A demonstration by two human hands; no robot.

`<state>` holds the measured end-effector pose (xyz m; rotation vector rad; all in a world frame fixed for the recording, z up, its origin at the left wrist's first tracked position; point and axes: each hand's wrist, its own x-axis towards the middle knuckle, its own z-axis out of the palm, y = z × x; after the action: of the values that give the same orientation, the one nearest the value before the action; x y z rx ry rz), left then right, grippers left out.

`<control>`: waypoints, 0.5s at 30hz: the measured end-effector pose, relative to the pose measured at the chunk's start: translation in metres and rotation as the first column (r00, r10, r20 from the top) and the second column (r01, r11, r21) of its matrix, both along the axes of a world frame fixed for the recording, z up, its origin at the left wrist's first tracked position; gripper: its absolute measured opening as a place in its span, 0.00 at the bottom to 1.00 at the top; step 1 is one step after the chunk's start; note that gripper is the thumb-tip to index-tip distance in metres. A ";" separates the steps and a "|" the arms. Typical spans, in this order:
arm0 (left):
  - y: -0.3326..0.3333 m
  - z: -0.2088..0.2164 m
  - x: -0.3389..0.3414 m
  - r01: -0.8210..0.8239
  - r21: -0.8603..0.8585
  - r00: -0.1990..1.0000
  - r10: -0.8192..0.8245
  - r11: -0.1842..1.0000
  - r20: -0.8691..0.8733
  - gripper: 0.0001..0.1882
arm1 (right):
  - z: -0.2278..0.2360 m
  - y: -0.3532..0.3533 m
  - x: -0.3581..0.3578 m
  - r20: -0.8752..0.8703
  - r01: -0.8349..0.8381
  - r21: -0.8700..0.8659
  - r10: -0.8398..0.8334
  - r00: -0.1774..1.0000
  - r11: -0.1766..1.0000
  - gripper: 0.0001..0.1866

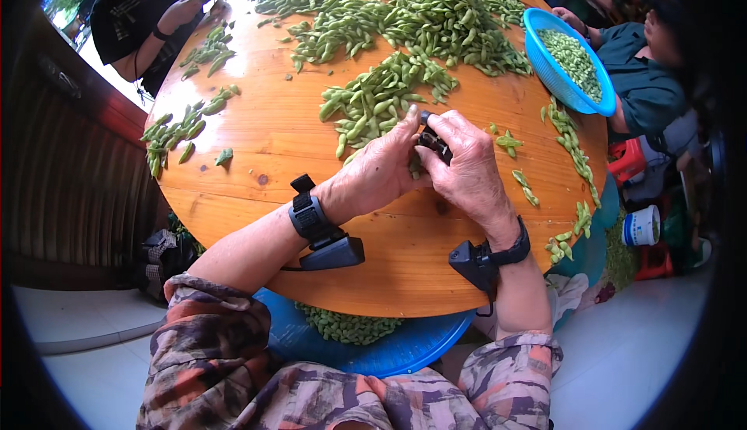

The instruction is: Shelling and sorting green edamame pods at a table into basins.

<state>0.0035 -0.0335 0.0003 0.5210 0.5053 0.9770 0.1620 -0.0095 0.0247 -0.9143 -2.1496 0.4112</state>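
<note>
My left hand (pixel 381 161) and my right hand (pixel 469 164) meet above the near half of a round wooden table (pixel 272 204). Between them is a small black device (pixel 433 143), with the fingers of my right hand bent around it. The left thumb reaches up against its top end; the other left fingers curl underneath and are mostly hidden. A dark green bit shows below the fingers, too small to name. Just beyond my hands lies a small heap of green soybean pods (pixel 373 103). Both wrists wear black straps with boxy black units.
A large pod pile (pixel 436 17) covers the table's far side. A person at the right holds a blue basket (pixel 537 60) of shelled beans; another works at the far left. Below the near edge sits a blue basin (pixel 436 344) with shelled beans. Loose pods (pixel 576 146) line the right edge.
</note>
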 end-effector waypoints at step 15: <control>0.003 -0.013 -0.007 0.028 0.071 0.995 -0.035 0.997 0.095 0.08 | 0.010 0.010 0.012 -0.497 -0.214 -0.640 -0.186 0.848 0.738 0.17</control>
<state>-0.0034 -0.0301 -0.0130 0.5402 0.3772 0.9868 0.1739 0.0000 0.0349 -1.0033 -1.4660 1.3656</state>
